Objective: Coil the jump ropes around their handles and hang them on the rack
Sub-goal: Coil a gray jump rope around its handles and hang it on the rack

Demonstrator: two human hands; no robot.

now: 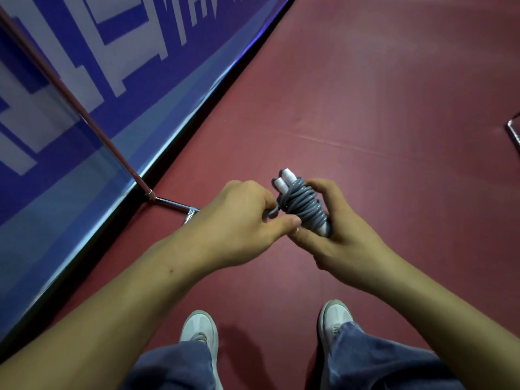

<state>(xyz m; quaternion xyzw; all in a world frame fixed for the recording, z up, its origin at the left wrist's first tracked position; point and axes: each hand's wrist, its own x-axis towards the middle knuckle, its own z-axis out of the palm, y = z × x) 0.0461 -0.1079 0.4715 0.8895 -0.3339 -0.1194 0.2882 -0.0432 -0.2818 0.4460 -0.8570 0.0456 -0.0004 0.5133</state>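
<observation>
A grey jump rope [305,205] is wound in several turns around its two white handles [284,178], which lie side by side. My right hand [332,229] grips the lower part of this bundle, fingers curled round it. My left hand [239,218] pinches a short loop of the grey rope at the bundle's left side, its thumb pointing toward the right hand. The rack's metal pole [84,114] slants from the upper left down to a chrome foot [174,205] on the floor, just left of my left hand.
A blue banner with white lettering [112,66] runs diagonally along the left. The floor [365,108] is dark red. A metal frame piece [513,130] shows at the right edge. My white shoes [201,330] and jeans are at the bottom.
</observation>
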